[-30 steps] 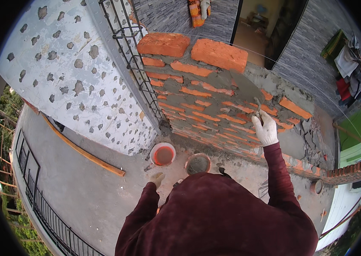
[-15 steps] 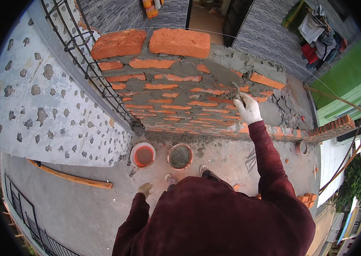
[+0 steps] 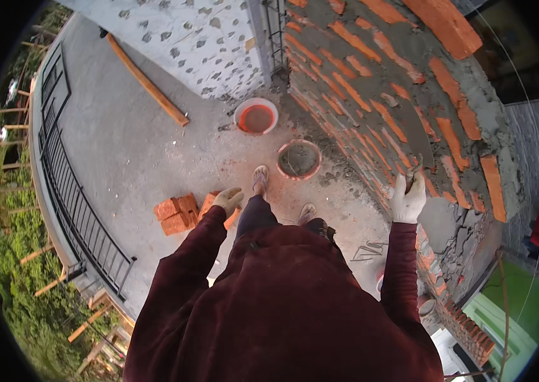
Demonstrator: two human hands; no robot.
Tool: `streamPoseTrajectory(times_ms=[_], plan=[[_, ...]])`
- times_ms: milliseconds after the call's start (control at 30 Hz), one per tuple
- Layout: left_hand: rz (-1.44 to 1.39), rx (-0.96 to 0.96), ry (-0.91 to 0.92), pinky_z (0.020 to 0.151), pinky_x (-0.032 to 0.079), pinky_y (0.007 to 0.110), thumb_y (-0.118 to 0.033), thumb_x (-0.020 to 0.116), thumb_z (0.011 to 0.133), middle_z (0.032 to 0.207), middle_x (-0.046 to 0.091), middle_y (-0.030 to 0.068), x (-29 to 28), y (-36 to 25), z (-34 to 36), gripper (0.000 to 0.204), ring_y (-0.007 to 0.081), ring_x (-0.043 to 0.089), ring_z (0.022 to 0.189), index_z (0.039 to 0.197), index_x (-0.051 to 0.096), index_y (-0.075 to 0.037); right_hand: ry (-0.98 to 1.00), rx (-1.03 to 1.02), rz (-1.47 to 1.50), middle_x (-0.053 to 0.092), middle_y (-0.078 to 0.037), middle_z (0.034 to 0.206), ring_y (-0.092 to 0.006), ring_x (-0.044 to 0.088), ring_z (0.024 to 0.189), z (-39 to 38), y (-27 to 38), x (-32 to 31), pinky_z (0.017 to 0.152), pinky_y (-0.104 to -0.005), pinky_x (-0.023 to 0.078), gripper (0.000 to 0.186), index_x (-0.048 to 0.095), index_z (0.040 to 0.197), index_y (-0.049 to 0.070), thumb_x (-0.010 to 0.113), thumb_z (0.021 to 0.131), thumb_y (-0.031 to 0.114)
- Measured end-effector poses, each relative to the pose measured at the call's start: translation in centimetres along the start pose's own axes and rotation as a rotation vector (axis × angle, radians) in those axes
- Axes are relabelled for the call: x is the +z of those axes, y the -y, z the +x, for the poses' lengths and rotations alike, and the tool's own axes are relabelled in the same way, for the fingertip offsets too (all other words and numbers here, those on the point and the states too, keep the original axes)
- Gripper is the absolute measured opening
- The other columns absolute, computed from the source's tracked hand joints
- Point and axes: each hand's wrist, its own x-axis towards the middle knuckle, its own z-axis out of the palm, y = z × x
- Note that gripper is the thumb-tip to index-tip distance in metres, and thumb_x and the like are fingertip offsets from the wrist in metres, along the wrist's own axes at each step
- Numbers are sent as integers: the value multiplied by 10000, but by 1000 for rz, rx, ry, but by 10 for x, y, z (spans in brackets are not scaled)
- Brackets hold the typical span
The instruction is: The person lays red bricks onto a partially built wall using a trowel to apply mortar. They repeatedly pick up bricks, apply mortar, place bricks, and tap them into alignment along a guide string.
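My right hand (image 3: 408,200), in a white glove, is closed round the handle of a trowel (image 3: 420,135). The trowel's grey blade points up along the face of the brick wall (image 3: 371,108), whose joints are smeared with mortar. Over the floor my left hand (image 3: 227,200), also gloved, holds nothing and its fingers are stretched out. It hangs above loose orange bricks (image 3: 177,213) and partly covers one of them. A loose brick (image 3: 493,188) lies near the wall's mortared top.
A white bucket (image 3: 257,116) with reddish liquid and a tub (image 3: 299,159) of grey mortar stand by the wall's foot. A wooden plank (image 3: 147,79) lies on the floor. Black railing (image 3: 88,213) edges the left side. A string line (image 3: 524,89) runs past the wall top.
My view and body have turned left, bringing the brick pile and railing into sight. My left hand has come over the loose bricks. The trowel stays in my right hand by the wall.
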Motion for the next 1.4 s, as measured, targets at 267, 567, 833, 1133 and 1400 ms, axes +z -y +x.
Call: streamPoseTrajectory(times_ms=[267,567,833,1133,1400], plan=[[-30,-534,-32,1112,445,419,-578,539,998,1395,642,207,142,187,-186,685,332,617,1286,1449,585,-66,674,-215,-670,704,-260,1141,-443,698,1040,-21,-102,125,890,-519,555,474,557,1322,5,611,978,327],[217,-757,-201,1107,465,416,-492,773,841,1409,626,212,73,314,-123,841,340,614,1295,1513,500,-66,906,118,-443,672,-104,1159,-197,664,1030,-89,-221,176,886,-312,509,669,431,1519,-60,676,943,177],[-505,-1115,-865,1160,430,449,-576,905,661,1586,371,271,-88,506,-10,1312,398,456,1437,1624,194,-38,1062,523,-483,518,-23,712,-151,487,511,-197,-267,98,446,-357,369,208,539,926,69,716,878,167],[-754,-1273,-1044,1193,343,621,-692,928,522,1705,-32,254,-152,518,98,1628,480,222,1540,1661,-119,-188,1081,715,-742,484,-30,719,-171,473,485,-253,-125,123,464,-366,398,242,497,906,32,715,847,118],[-873,-1286,-974,1142,435,582,-448,959,560,1684,113,213,-155,514,82,1563,453,395,1459,1660,-123,-197,1149,735,-731,467,-30,716,-160,501,479,-258,-6,211,440,-342,421,164,495,959,92,648,918,133]])
